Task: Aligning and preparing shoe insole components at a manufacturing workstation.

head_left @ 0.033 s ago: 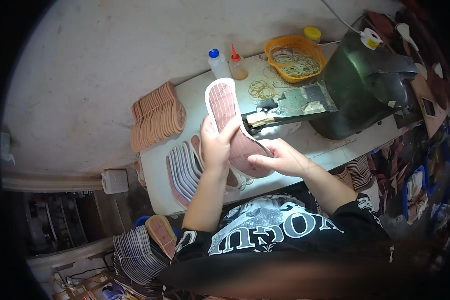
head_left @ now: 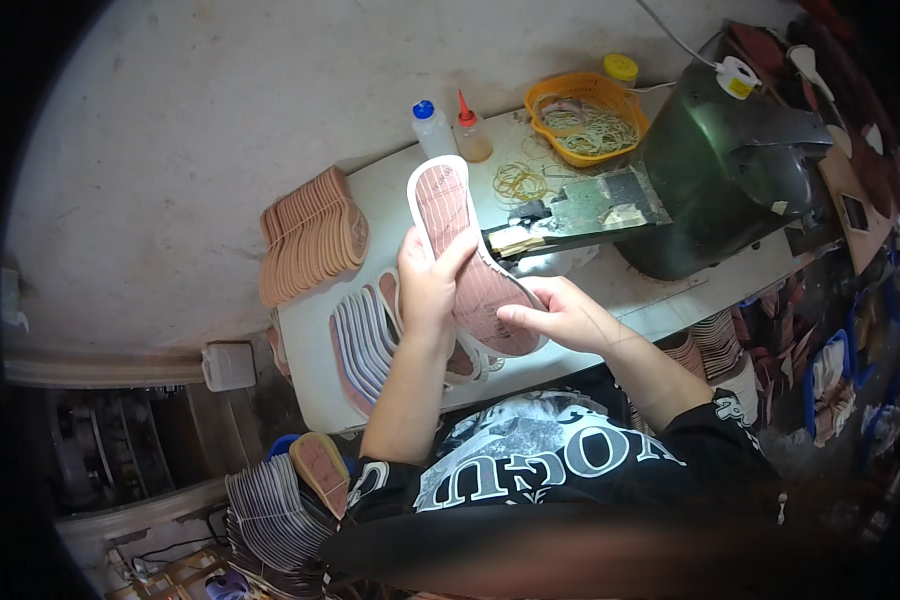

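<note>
A shoe insole (head_left: 485, 300), reddish-brown with pale lines and a white rim, is held up in front of my chest between both hands. My left hand (head_left: 432, 283) grips it around its narrow middle, the thumb lying across the face. At the lower right edge, my right hand (head_left: 560, 318) pinches the broad end, thumb on top and fingers underneath. The insole's narrow end points up and away from me. Just behind it is the arm of a dark green sewing machine (head_left: 595, 210), whose tip the insole partly hides.
On the white table (head_left: 380, 195) are a tied stack of tan insoles (head_left: 313, 238), a row of grey-edged insoles (head_left: 365, 335), a blue-capped bottle (head_left: 432, 132), a red-tipped bottle (head_left: 473, 138) and a yellow basket (head_left: 537, 112) of rubber bands. More bundled insoles (head_left: 270, 510) stand low at left.
</note>
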